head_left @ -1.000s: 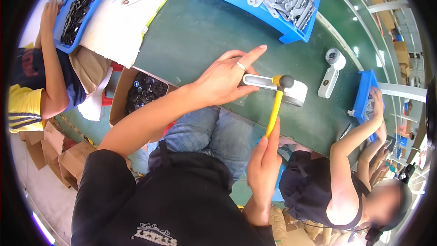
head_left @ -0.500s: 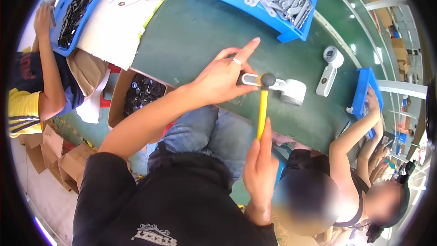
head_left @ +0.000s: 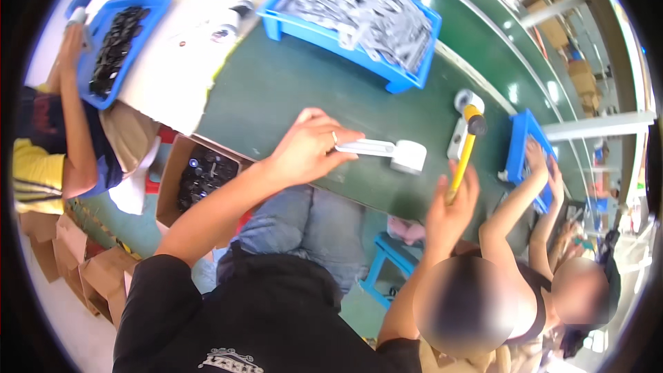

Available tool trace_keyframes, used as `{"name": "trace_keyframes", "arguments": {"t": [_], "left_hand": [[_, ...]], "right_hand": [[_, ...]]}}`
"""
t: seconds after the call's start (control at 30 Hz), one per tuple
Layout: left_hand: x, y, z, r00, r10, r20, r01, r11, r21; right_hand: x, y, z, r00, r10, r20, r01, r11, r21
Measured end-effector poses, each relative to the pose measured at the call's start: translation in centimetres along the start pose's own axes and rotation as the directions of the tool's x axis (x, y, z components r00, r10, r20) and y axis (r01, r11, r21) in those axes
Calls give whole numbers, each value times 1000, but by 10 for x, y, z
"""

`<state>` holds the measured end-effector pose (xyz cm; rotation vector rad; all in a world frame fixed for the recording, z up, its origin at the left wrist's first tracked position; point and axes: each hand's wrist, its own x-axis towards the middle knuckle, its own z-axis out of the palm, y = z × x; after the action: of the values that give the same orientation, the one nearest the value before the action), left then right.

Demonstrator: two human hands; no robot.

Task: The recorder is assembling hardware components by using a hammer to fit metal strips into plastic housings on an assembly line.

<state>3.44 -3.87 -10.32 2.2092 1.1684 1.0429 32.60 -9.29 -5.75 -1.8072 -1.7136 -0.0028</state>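
My left hand (head_left: 309, 150) pinches the handle end of a white handheld fan (head_left: 409, 157), a slim slotted handle with a round drum-shaped head. The fan points right, over the green tabletop. My right hand (head_left: 447, 217) grips a small hammer (head_left: 465, 159) by its yellow handle. The hammer stands upright, its yellow-and-black head raised and apart from the held fan. Behind the hammer, a second white fan (head_left: 456, 141) lies on the table, partly covered by it in this view.
A blue bin (head_left: 331, 43) full of grey flat parts stands at the table's far side. A cardboard box (head_left: 169, 186) of black parts is left of my legs. Co-workers sit on both sides; the right one reaches into a blue tray (head_left: 516, 148). A blue stool (head_left: 376, 273) stands below.
The hammer has left the held fan's handle and moved right with my right hand. My left hand, still holding the fan, sits slightly lower and further left in view. The view has shifted.
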Motion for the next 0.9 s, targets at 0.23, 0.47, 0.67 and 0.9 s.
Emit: {"name": "trace_keyframes", "arguments": {"t": [0.23,0.47,0.67,0.9], "left_hand": [[-56,-30,-90,947,-127,-297,146,988,45],[-108,-99,-193,653,-538,-533,666,743,66],[-99,-173,-234,676,-525,-518,603,797,-21],[-73,-200,-264,655,-573,-493,721,669,179]], "right_hand": [[37,80,21,985,130,116,-116,986,-121],[18,8,-21,876,462,134,-454,702,549],[7,-5,-26,766,460,449,-589,225,776],[6,7,0,646,413,642,-753,205,625]]}}
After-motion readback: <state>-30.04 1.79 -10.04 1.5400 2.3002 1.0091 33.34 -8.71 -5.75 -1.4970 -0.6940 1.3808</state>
